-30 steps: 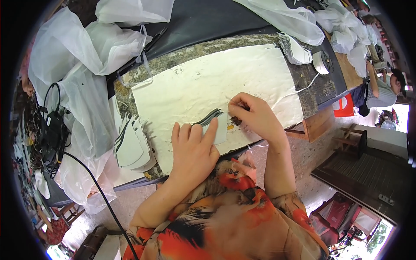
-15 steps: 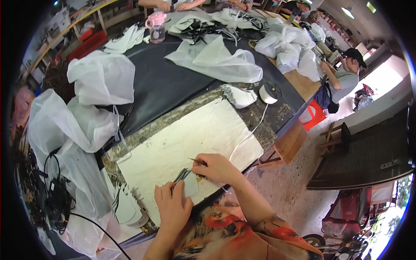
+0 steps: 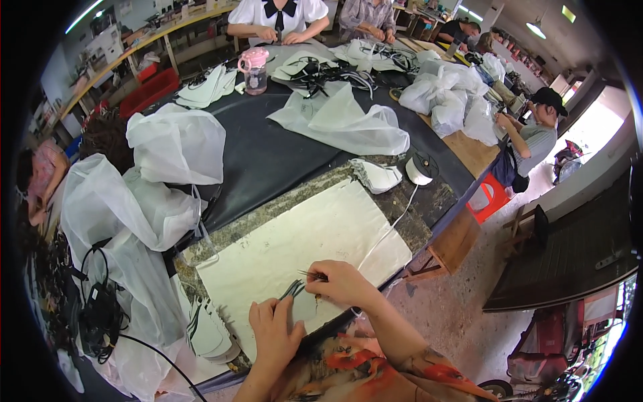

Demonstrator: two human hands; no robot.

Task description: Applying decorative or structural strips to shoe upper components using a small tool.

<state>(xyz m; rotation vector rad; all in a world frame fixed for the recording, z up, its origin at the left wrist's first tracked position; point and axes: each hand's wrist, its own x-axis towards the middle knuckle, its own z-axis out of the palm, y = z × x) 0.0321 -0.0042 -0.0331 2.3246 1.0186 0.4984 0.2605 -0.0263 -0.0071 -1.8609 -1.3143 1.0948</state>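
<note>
pale flat fabric piece (image 3: pixel 303 305) with dark straps, under flat left hand (image 3: pixel 276 329), right hand (image 3: pixel 341 283) pinching a strap

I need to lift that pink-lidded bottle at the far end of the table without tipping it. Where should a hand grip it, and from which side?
Grip the clear body of the bottle below its wider pink lid, coming in level from the wearer's side over the bare black table. It stands upright, so a side wrap probably suits it. Pale cut pieces crowd its left and a seated person is beyond it.
</note>
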